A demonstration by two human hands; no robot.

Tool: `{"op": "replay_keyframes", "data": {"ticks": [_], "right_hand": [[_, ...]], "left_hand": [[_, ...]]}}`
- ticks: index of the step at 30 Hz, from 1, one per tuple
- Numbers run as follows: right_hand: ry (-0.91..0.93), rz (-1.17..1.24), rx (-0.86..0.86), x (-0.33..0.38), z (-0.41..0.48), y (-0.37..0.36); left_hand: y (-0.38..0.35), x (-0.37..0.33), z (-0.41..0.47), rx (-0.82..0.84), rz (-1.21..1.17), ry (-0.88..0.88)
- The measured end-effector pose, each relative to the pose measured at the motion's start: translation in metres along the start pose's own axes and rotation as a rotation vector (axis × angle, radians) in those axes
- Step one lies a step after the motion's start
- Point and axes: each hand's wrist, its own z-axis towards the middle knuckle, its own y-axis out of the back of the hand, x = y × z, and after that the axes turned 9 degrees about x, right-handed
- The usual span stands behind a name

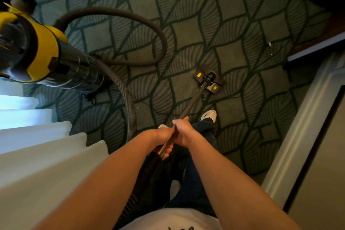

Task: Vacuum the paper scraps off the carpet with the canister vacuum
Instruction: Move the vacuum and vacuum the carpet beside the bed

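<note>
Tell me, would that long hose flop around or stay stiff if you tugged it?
Probably floppy: the hose curls in a loose loop on the carpet. Its ribbed skin likely bends easily. A hard tug might drag the canister along.

Canister vacuum [43,52]: yellow-and-dark body, no marking that can be read.
Floor head [198,75]: two yellow oval marks, no lettering.
White shirt [164,219]: tops of black lettering at the frame edge, unreadable.

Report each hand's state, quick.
Left hand: gripping the vacuum wand.
Right hand: gripping the vacuum wand too, just ahead of the left.
</note>
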Motion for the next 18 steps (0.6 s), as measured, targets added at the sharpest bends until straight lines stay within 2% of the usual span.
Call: {"op": "replay_keyframes", "data": {"ticks": [8,18], "right_hand": [[-0.026,-0.022,-0.020,-0.031,0.001,-0.023],[-0.093,-0.140,-0.036,-0.041,-0.001,-0.008]], "left_hand": [[0.006,0.031,-0.022,-0.022,0.044,0.011],[-0.011,0.044,-0.019,-0.018,0.023,-0.024]]}}
